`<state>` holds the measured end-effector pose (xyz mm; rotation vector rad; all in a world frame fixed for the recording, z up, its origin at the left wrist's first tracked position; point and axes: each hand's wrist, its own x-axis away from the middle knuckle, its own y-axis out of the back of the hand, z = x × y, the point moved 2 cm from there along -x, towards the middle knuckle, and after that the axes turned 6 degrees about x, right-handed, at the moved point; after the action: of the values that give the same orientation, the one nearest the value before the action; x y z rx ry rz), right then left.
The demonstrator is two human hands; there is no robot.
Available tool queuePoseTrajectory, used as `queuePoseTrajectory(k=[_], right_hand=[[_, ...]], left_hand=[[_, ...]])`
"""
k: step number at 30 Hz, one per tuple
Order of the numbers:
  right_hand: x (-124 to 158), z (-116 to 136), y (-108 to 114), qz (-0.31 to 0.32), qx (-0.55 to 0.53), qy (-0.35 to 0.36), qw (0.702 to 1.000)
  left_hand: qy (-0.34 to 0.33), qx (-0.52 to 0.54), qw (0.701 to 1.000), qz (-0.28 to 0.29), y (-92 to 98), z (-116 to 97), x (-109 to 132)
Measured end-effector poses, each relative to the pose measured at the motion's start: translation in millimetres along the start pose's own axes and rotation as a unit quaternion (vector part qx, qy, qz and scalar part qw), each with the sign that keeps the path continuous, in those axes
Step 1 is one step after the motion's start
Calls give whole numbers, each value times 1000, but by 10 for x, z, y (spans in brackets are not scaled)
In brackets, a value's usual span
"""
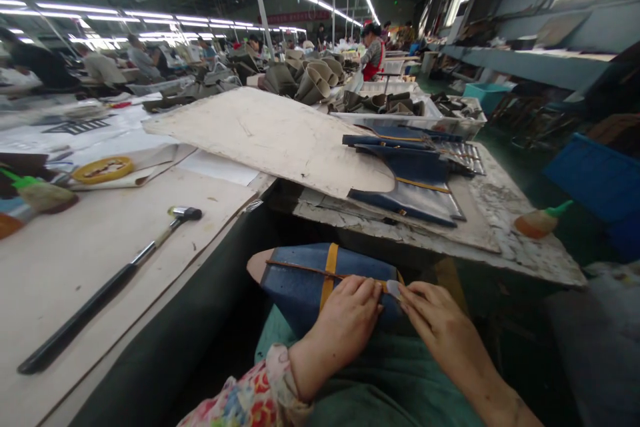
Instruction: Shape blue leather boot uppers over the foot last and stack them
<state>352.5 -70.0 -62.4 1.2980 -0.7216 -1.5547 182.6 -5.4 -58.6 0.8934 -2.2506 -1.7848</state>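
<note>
Across my lap, on a green apron (350, 387), lies a dark blue leather piece (300, 270) shaped round a form, with a pale tip at its left end. A yellow band (329, 267) crosses it, and a thin brown strip (295, 268) runs along its length. My left hand (350, 313) presses on the leather with its fingers curled together near the right end. My right hand (435, 313) pinches a small whitish flat piece (393, 289) between thumb and fingers, against the strip close to the left fingertips. The underside of the leather is hidden.
On the left table lie a hammer (145, 253), a yellow tape roll (103, 169) and a green-tipped bottle (45, 193). Ahead are a large pale board (270, 133), stacked blue leather pieces (415, 170) and another bottle (540, 221). Blue crates (595, 173) stand right; people work farther off.
</note>
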Motion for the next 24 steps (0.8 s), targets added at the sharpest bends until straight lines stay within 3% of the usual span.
queuePoseTrajectory(k=[7,15,20,24], right_hand=[[-227,318,-94,38,23,52,998],[-461,727,-267,59,9,85,995],[-479,712,-293,97,-43,65,992],[-502,643,-257,151,-95,59,982]], left_hand=[[19,-25,999,-33,112,149,149],[42,-71,995,-52,286,452,526],[63,-124,987,-85,271,550,719],[65,-148,984,-68,198,527,822]])
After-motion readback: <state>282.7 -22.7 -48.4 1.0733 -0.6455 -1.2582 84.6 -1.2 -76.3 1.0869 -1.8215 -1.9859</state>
